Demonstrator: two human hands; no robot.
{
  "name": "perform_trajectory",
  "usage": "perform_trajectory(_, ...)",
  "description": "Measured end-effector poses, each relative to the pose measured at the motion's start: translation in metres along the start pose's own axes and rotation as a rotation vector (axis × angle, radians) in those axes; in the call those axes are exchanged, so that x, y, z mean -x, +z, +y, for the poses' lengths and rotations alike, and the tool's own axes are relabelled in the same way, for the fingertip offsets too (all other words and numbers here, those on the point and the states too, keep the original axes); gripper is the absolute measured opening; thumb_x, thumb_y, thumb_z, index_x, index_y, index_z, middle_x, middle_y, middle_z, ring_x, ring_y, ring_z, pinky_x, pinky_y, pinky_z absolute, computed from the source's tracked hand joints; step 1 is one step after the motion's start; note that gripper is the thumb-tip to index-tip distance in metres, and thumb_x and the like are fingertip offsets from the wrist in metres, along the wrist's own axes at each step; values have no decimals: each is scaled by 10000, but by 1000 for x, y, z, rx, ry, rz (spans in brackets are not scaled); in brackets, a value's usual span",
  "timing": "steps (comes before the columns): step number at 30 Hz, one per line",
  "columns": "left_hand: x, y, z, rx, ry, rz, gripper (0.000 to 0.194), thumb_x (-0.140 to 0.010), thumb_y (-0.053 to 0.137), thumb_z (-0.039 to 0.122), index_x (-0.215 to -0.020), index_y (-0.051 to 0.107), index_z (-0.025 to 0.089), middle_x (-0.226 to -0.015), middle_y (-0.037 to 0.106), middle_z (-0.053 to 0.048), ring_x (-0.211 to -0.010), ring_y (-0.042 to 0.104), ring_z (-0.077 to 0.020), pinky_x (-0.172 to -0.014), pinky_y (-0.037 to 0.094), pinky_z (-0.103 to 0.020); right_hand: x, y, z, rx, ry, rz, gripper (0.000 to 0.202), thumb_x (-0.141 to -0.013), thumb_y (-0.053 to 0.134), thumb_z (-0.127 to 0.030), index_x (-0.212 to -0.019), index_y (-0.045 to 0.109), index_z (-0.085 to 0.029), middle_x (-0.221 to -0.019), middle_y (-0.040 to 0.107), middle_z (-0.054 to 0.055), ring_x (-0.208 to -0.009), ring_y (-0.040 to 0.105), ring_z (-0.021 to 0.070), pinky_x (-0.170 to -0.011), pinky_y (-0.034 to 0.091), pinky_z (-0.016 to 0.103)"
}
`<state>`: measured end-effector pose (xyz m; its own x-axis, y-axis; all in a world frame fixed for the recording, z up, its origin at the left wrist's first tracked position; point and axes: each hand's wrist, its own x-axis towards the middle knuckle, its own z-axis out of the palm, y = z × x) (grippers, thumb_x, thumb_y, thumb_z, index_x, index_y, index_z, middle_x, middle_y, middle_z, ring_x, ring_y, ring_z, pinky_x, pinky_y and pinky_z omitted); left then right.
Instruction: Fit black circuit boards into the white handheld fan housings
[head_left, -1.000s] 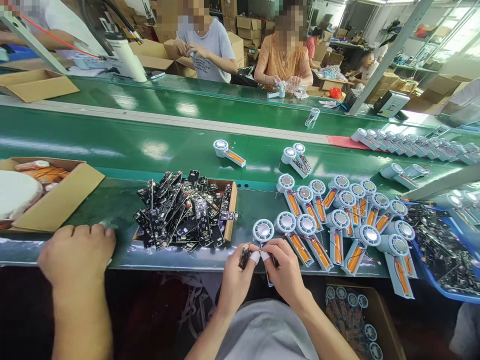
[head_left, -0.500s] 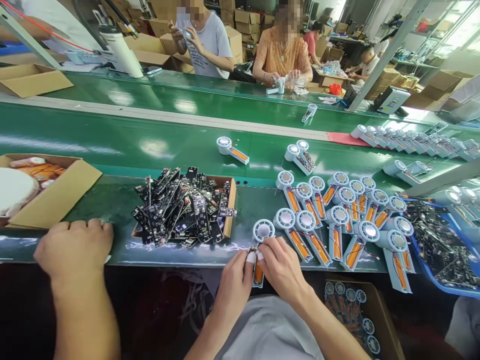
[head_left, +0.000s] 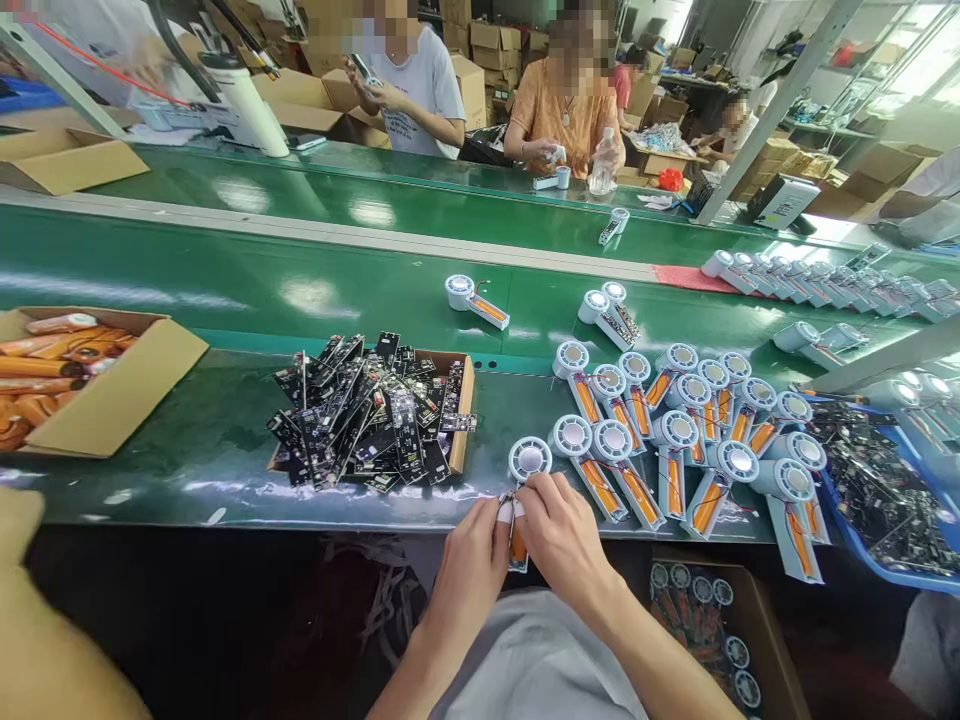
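Pinching together at the near edge of the counter [head_left: 225, 470], the left hand [head_left: 469, 565] and the right hand [head_left: 562, 535] both close on one small fan unit [head_left: 523, 478], whose round white head lies on the counter while its open handle with an orange battery hangs off the edge between the fingers. White tape wraps two of the fingertips [head_left: 505, 512] where they meet over the handle. Just to the right of the hands lies a cluster of like fan units [head_left: 675, 440], round heads up and orange batteries showing in their handles. To the left, a shallow cardboard tray heaped with black circuit boards [head_left: 367, 415] sits near the hands. Farther left stands an open cardboard box of orange batteries [head_left: 67, 375]. At the bottom left corner a blurred arm of another person [head_left: 45, 640] fills the edge of the view. On the belt beyond, two single fan units [head_left: 476, 298] lie apart, and a long row of white units [head_left: 825, 280] runs to the right. A blue tray of circuit boards [head_left: 885, 500] sits at the far right, and a box of fan parts [head_left: 712, 630] stands below the counter. Across the belt, other people [head_left: 420, 80] handle small parts.
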<state>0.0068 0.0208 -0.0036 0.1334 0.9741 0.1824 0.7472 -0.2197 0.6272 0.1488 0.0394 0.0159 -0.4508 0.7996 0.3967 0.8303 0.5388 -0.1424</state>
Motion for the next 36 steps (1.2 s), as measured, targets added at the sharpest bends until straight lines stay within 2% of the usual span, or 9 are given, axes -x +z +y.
perform_trajectory(5, -1, -9, -6, -179, 68, -132, 262, -926, 315, 84, -895, 535, 222, -806, 649, -48, -665, 671, -235, -532, 419, -300, -1, -2, 1, -49, 27, -50, 200, -916, 537, -36, -814, 604, -194, -868, 623, 70, -739, 540, 219, -630, 485, 334)
perform_trajectory(10, -12, -24, -20, -37, 151, -245, 278, -931, 325, 69, -921, 556, 224, -845, 648, -36, -764, 677, -223, -629, 470, -291, -1, 0, 15, -350, 86, 24, 208, -968, 489, -81, -1034, 649, -197, -1011, 645, 82, -868, 618, 204, -752, 544, 313)
perform_trajectory(13, -17, -28, -25, 41, 179, -277, 275, -945, 333, 83, -896, 565, 222, -840, 652, -35, -761, 665, -213, -650, 473, -289, -1, 1, 23, -457, 39, 0, 287, -975, 441, -81, -1110, 665, -201, -1019, 632, 91, -896, 630, 196, -758, 551, 297)
perform_trajectory(20, -24, -32, -24, 21, 242, -316, 295, -947, 335, 83, -876, 593, 210, -809, 664, -40, -720, 667, -214, -621, 470, -290, -5, -2, 28, -476, -25, -14, 298, -978, 440, -89, -1075, 700, -197, -955, 645, 88, -830, 616, 194, -732, 553, 307)
perform_trajectory(24, -17, -27, -26, 48, 195, -265, 301, -955, 348, 113, -998, 631, 207, -944, 720, -76, -872, 713, -243, -721, 545, -328, -1, -15, 28, -525, 96, -5, 257, -933, 537, -113, -1139, 661, -204, -1053, 662, 94, -892, 639, 209, -764, 575, 321)
perform_trajectory(27, -6, -17, -26, 97, 96, -139, 332, -971, 349, 147, -1202, 585, 188, -1141, 731, -121, -1050, 713, -253, -845, 574, -364, 4, -24, 32, -559, 295, 68, 368, -897, 578, -118, -1253, 613, -205, -1145, 665, 107, -806, 654, 182, -691, 583, 294)
perform_trajectory(29, 2, -10, -25, 140, 28, -61, 351, -991, 349, 187, -1294, 526, 182, -1210, 722, -131, -1106, 705, -247, -883, 576, -364, 6, -25, 33, -591, 307, 78, 319, -922, 539, -112, -1196, 661, -221, -1103, 703, 90, -796, 680, 177, -716, 587, 293)
perform_trajectory(33, 9, -5, -19, 212, -78, 28, 332, -994, 352, 234, -1280, 514, 188, -1198, 728, -129, -1058, 726, -236, -833, 587, -339, -2, -17, 27, -721, 226, 80, 257, -970, 513, -135, -1051, 736, -234, -1056, 755, 74, -976, 719, 203, -860, 576, 311)
perform_trajectory(36, 8, -9, -13, 264, -137, 71, 309, -970, 365, 242, -1212, 553, 197, -1116, 739, -114, -891, 745, -218, -757, 580, -323, -9, -11, 19, -810, 229, 8, 205, -953, 563, -150, -1021, 741, -227, -1004, 767, 62, -905, 725, 191, -808, 575, 292)
